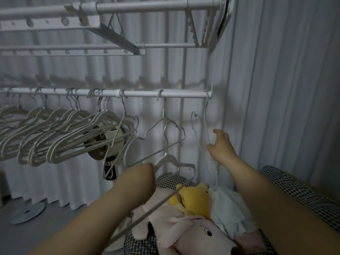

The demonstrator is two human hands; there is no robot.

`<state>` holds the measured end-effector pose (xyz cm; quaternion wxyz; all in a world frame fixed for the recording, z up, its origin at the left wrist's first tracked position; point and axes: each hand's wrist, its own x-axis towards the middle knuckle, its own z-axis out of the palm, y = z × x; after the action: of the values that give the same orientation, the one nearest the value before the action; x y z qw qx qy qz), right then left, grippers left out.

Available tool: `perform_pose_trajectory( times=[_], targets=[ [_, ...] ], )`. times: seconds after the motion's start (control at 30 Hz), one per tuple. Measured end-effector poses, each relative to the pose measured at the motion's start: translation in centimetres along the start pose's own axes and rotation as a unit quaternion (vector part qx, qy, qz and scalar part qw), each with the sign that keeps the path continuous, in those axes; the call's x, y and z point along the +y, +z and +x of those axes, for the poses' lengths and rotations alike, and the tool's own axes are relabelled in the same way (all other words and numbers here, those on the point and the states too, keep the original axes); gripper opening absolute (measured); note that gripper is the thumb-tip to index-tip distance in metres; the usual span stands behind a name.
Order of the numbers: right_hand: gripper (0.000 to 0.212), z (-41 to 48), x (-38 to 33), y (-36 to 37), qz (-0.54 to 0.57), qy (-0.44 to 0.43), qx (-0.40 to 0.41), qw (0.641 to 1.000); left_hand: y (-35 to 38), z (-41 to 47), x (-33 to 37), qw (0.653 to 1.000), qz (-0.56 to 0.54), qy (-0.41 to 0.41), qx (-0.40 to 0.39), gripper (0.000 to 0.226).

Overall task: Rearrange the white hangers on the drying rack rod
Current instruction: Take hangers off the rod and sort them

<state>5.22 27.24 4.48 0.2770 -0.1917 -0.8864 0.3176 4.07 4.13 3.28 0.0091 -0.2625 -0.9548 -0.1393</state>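
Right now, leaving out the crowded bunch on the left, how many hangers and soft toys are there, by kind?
Lone hangers on the rod: 3 (tilted hanger, wire hanger, end hanger by the right hand)
Off the rod, white hanger gripped by the left hand: 1
Soft toys: 2 (yellow plush toy, pink plush toy)
Total: 6

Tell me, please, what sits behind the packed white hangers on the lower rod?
A round cream fan head shows between the white hangers on the lower rod, with pleated white curtain beyond. The hangers cover much of the fan, so its front cannot be seen.
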Motion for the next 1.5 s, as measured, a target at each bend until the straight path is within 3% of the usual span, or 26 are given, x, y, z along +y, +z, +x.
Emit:
perform_pose_trajectory(
  times=[0.2, 0.33, 0.43, 0.6, 0.7, 1.03, 1.3, 1.5],
  targets=[
    [0.066, -0.7, 0.1, 0.4, 0.198, 0.114, -0.11, 0.967, -2.5, 6.5, 3.7, 0.998, -0.06, -0.024, 0.009, 0.013],
    [0.05, -0.4, -0.1, 1.5, 0.284, 0.111, -0.11, 0.946, -3.4, 9.9, 5.0, 0.995, -0.084, -0.021, 0.039, 0.013],
    [0.036, -0.1, -0.1, 1.7, 0.275, 0.086, -0.095, 0.953, -3.9, 11.6, 5.5, 0.995, -0.084, -0.016, 0.056, 0.017],
    [0.051, -0.3, 1.5, 1.5, 0.261, 0.068, -0.032, 0.962, -4.3, 13.4, 6.1, 0.996, -0.073, -0.013, 0.048, 0.019],
    [0.048, -0.5, 2.1, 1.2, 0.271, 0.056, -0.008, 0.961, -4.0, 14.3, 6.3, 0.995, -0.087, -0.019, 0.04, 0.017],
    [0.043, -0.3, 2.3, 1.0, 0.27, 0.04, -0.023, 0.962, -3.2, 15.8, 7.4, 0.988, -0.147, -0.037, 0.02, 0.021],
    [0.044, -0.4, 1.9, 1.0, 0.286, 0.041, -0.029, 0.957, -3.1, 16.3, 8.2, 0.994, -0.101, -0.03, -0.004, 0.009],
    [0.044, -0.6, 1.5, 1.1, 0.294, 0.055, -0.017, 0.954, -2.0, 15.8, 7.4, 0.993, -0.119, 0.009, 0.015, 0.023]
  ],
)
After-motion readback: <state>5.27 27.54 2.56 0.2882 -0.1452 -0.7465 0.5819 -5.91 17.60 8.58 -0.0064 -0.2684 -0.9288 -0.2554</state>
